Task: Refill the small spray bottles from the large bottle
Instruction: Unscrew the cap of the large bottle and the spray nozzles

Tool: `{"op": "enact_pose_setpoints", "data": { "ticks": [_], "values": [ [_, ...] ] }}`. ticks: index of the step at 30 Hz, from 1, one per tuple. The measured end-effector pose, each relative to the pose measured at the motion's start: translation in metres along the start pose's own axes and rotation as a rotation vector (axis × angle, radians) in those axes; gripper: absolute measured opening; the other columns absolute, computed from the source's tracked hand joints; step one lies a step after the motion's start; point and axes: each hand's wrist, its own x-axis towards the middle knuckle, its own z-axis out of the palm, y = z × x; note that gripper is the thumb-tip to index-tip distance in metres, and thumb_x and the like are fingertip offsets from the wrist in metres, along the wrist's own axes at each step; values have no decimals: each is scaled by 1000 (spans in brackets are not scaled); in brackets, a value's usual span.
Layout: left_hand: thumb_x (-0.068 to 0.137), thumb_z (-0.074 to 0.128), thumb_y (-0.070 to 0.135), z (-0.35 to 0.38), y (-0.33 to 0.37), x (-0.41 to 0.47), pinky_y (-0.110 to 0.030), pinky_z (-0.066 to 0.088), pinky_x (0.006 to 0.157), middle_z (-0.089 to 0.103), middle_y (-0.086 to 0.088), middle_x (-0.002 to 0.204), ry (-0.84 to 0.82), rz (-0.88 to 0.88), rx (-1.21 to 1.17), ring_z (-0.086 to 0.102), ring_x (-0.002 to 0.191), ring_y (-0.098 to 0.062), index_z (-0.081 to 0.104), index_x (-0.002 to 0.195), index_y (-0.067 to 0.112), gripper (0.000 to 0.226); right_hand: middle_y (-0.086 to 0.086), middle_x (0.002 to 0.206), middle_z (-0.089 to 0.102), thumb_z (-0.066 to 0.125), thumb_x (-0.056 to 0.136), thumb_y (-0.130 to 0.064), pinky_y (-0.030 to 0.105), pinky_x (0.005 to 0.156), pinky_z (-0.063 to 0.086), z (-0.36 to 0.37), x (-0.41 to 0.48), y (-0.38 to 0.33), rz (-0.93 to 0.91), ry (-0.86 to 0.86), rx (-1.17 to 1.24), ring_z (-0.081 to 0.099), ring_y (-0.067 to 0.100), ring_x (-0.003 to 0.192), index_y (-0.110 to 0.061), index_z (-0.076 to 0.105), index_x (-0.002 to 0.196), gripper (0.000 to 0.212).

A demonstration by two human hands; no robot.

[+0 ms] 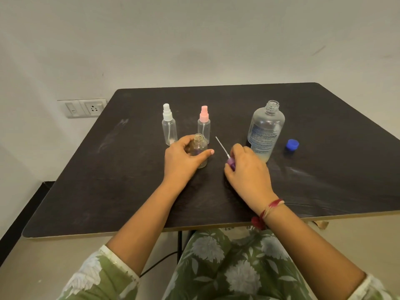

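Note:
My left hand [184, 158] grips an open small clear bottle [199, 144] that stands upright on the dark table [313, 180]. My right hand [246, 169] holds its purple spray head [231, 163] low over the table, the thin white dip tube [221, 146] pointing up and away. Behind them stand two capped spray bottles, one with a white top [168, 124] and one with a pink top [204, 122]. The large clear bottle [265, 131] stands uncapped to the right, with a little liquid at its bottom. Its blue cap [292, 145] lies further right.
A wall with a socket plate [85, 108] rises behind the table's left rear corner. The table's front edge runs just above my lap, and a black cable [160, 262] lies on the floor below.

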Motion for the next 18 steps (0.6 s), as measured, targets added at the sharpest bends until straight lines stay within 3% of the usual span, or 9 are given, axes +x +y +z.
{"op": "enact_pose_setpoints", "data": {
  "ticks": [7, 12, 16, 18],
  "values": [
    [62, 87, 39, 0, 1, 0, -7, 48, 77, 69, 13, 97, -17, -13, -12, 64, 92, 1, 67, 115, 20, 60, 3, 92, 57, 54, 91, -28, 27, 60, 35, -1, 1, 0, 18, -20, -81, 57, 20, 83, -17, 45, 94, 14],
    [59, 89, 39, -2, 1, -3, -10, 50, 83, 66, 14, 101, -37, 5, -46, 63, 96, 1, 61, 119, 25, 68, 5, 97, 56, 57, 89, -38, 28, 65, 36, -13, -1, -11, -38, 23, -110, 57, 24, 88, -15, 49, 102, 27],
    [61, 86, 42, -4, 1, -3, -7, 45, 85, 66, 12, 101, 3, -3, -118, 62, 97, 4, 47, 132, 26, 83, 8, 106, 55, 60, 85, -27, 34, 73, 40, -26, 19, -30, -106, 1, -8, 57, 31, 96, -14, 49, 114, 33],
    [61, 85, 43, -6, 1, -2, -14, 48, 88, 67, 9, 104, 27, -5, -157, 62, 101, 2, 44, 133, 26, 84, 9, 109, 55, 60, 83, -20, 37, 78, 41, -34, 37, -38, -114, -30, 36, 57, 34, 100, -14, 49, 118, 38]
  ]
}}
